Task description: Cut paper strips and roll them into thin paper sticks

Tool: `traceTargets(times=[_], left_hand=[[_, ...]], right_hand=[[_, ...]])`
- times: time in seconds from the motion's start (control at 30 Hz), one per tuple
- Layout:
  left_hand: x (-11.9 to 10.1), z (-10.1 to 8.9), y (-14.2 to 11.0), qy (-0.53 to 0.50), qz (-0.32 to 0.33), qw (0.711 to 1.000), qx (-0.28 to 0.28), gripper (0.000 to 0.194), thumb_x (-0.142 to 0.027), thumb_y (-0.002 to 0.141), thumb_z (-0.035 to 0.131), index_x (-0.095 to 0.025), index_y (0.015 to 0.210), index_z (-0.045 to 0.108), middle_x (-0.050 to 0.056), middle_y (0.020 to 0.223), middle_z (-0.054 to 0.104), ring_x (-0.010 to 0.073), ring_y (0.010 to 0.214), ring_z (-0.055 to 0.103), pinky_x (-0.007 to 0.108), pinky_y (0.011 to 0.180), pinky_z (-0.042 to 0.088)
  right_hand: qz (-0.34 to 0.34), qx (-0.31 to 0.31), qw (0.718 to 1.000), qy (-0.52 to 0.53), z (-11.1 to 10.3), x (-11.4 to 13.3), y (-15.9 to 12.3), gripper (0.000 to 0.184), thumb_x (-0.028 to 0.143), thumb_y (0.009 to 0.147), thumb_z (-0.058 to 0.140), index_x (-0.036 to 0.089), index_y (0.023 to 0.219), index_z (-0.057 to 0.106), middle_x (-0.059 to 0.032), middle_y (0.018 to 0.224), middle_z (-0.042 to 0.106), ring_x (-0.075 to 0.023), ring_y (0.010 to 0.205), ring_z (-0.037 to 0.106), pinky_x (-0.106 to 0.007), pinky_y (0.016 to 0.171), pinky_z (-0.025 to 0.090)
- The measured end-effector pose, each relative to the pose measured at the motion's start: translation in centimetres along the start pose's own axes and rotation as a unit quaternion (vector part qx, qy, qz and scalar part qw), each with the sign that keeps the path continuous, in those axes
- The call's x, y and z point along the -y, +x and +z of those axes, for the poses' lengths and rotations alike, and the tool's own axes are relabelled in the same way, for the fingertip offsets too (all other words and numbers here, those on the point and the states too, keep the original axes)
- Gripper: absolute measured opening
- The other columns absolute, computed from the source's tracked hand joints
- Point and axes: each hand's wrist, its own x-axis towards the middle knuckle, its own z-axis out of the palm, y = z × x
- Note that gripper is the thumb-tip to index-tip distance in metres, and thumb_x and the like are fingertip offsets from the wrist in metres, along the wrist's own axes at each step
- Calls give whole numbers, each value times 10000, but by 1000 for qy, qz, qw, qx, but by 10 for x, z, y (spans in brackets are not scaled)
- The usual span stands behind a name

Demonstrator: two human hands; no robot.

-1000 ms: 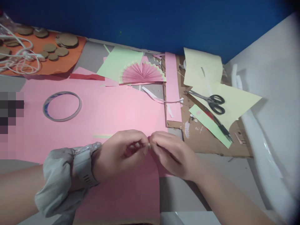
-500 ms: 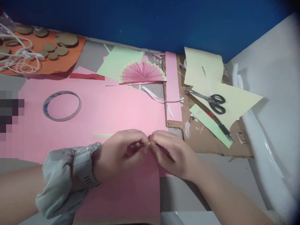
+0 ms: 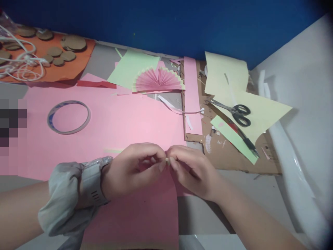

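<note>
My left hand [image 3: 137,170] and my right hand [image 3: 192,170] meet fingertip to fingertip over the large pink paper [image 3: 125,121]. Between their pinched thumbs and forefingers sits a tiny pale yellow-green piece [image 3: 167,161], mostly covered by the fingers; it looks like rolled or folded paper, but its exact form is too small to make out. Both hands are closed on it. A thin pale green paper strip [image 3: 111,150] lies on the pink paper just left of my left hand. On my left wrist are a watch with a grey band and a grey scrunchie.
A roll of tape [image 3: 49,119] lies at left. Behind are a pleated pink paper fan [image 3: 158,81] and green paper [image 3: 130,66]. Black-handled scissors [image 3: 235,113] and a pen [image 3: 248,142] rest at right over cardboard [image 3: 234,161]. Cardboard discs [image 3: 74,42] and white cables [image 3: 31,62] sit back left.
The fingertips have shifted slightly, and a little more of the pale piece shows between them. The things on the table stay where they were.
</note>
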Motion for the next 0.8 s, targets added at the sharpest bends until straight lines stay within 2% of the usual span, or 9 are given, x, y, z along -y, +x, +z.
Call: traceTargets(times=[0.2,0.8], left_hand=[[0,-2,1,-11,16,1000,7,154,-211,866,447,-135,758,527,-14,666,488,94,613,434,214,559,367],[0,0,-1,-12,-12,1000,-13,151,-200,858,448,-137,747,529,-20,648,483,87,581,412,205,523,353]], right_hand=[[1,-7,1000,18,-1,0,-1,198,108,874,400,194,698,373,20,680,457,-96,628,425,-221,568,333],[20,-15,1000,-4,-2,1,0,232,78,864,398,201,684,317,49,643,401,-80,588,373,-196,552,306]])
